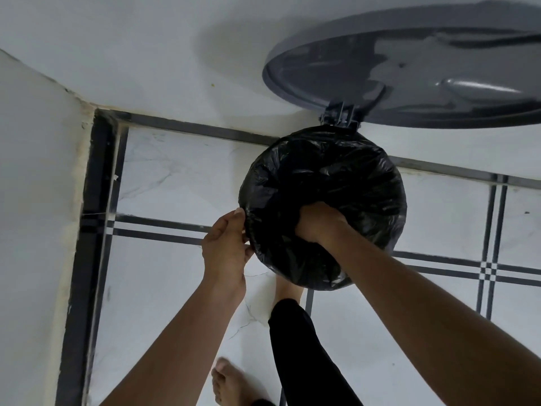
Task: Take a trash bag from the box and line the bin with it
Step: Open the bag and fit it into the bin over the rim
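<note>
- bag [336, 177] is already in the bin, black film draped over the whole rim; bin itself is hidden under it.
- lid [409, 71] stands open behind, hinged at the back.
- left hand [227, 250] at the near-left rim, fingers curled, pinching the bag edge.
- right hand [317, 224] is pushed down inside the bag; fingers hidden in the folds, so grip can't be told.
- a foot sits under the front of the bin, probably on the pedal.
- handling, my read: film is thin, light, limp, slippery and tears if yanked.
- take it at the folded-over edge, small pinches round the rim; press the middle down with a flat palm.
</note>
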Tool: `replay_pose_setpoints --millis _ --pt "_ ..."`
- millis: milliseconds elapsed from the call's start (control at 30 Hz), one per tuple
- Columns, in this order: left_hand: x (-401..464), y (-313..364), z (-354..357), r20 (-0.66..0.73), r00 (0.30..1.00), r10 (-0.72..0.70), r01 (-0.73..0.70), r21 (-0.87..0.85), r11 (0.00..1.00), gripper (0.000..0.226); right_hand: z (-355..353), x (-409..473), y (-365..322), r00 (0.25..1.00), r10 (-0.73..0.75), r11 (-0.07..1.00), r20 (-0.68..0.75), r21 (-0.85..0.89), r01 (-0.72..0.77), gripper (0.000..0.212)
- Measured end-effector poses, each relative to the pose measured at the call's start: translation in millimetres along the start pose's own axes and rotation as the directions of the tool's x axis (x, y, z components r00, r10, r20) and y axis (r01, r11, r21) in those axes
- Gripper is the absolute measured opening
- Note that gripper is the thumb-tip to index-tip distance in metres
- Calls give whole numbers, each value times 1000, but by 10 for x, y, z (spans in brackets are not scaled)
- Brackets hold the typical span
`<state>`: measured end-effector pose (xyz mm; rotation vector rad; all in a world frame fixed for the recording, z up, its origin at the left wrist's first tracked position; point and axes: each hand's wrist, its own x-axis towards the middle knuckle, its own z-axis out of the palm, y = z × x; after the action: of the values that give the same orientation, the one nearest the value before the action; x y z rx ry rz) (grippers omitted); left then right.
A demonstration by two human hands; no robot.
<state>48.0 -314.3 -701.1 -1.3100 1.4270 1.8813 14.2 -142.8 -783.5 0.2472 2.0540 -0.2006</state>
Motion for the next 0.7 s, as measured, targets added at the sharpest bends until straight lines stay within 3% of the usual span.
replay_pose_setpoints --millis 100,267,400,533,700 --pt "-6 13 21 1 1000 -9 9 4 1000 14 -52 -196 49 997 -14 999 -71 29 16 43" --pt "17 -14 30 -3 1000 -8 8 -10 1000 16 142 51 95 988 -5 1000 153 3 5 54" --pt "58 -46 19 5 1000 -8 8 2 1000 13 221 192 103 978 -33 999 205 46 24 54" --pt "72 -44 -12 -1 1000 -17 17 37 999 14 141 63 38 987 -32 994 157 108 15 46" --pt "-28 3 -87 58 991 -118 115 50 992 12 -150 -654 73 990 -90 952 -106 285 117 42"
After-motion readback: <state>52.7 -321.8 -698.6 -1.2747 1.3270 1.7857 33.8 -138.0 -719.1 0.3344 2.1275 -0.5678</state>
